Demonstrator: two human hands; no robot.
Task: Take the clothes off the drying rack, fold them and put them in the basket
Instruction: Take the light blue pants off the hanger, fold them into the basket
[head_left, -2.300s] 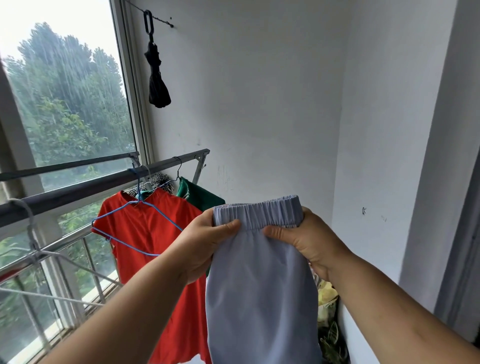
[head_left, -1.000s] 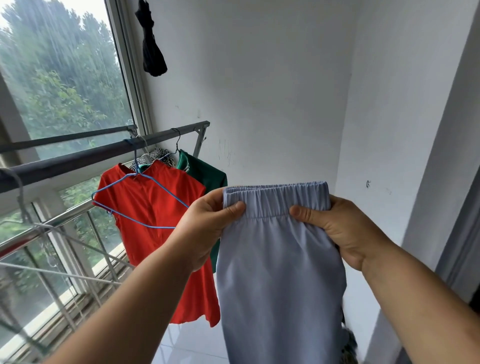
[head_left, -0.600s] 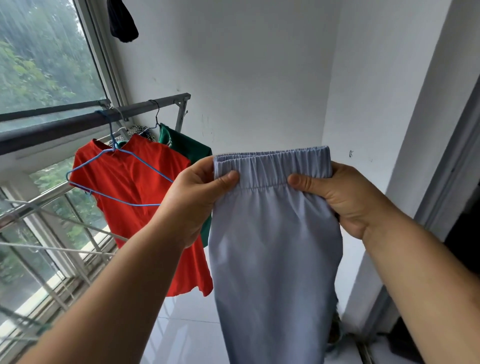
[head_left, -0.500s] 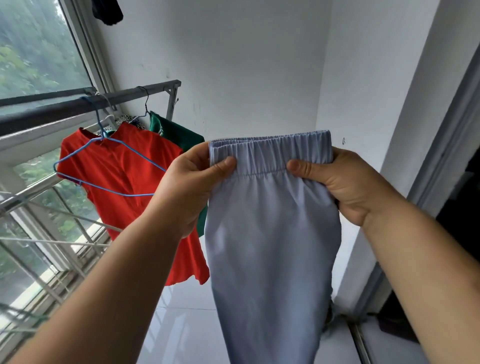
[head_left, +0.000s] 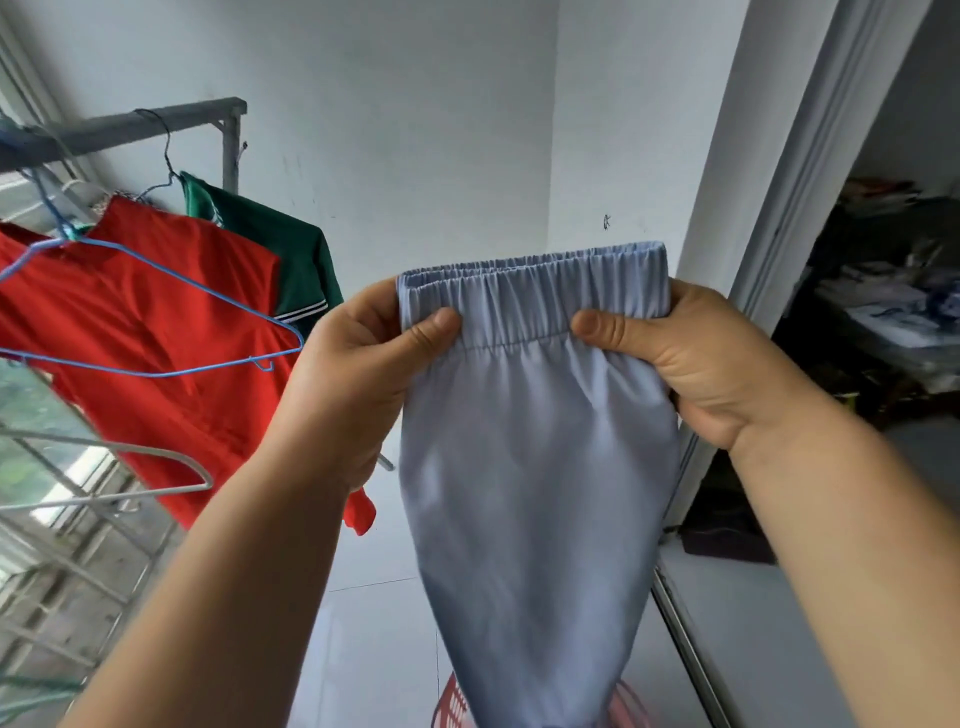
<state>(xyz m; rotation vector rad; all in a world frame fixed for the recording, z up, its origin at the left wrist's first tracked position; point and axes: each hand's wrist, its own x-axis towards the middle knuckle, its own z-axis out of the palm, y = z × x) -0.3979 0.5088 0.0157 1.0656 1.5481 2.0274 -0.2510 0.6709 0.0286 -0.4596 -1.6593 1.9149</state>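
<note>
Light blue pants with an elastic waistband hang straight down in front of me. My left hand pinches the waistband's left end and my right hand pinches its right end. A red basket shows on the floor at the bottom edge, mostly hidden behind the pants. On the drying rack bar at the left hang a red shirt and a green shirt.
An empty blue hanger hangs in front of the red shirt, and an empty white hanger sits lower left by the window railing. A sliding door frame stands at the right, with a dark cluttered room behind it. White floor tiles lie below.
The view has swung down and to the right: the window has slid out of view, and the doorway and the red basket have come in. Both hands still hold the waistband, spread slightly wider.
</note>
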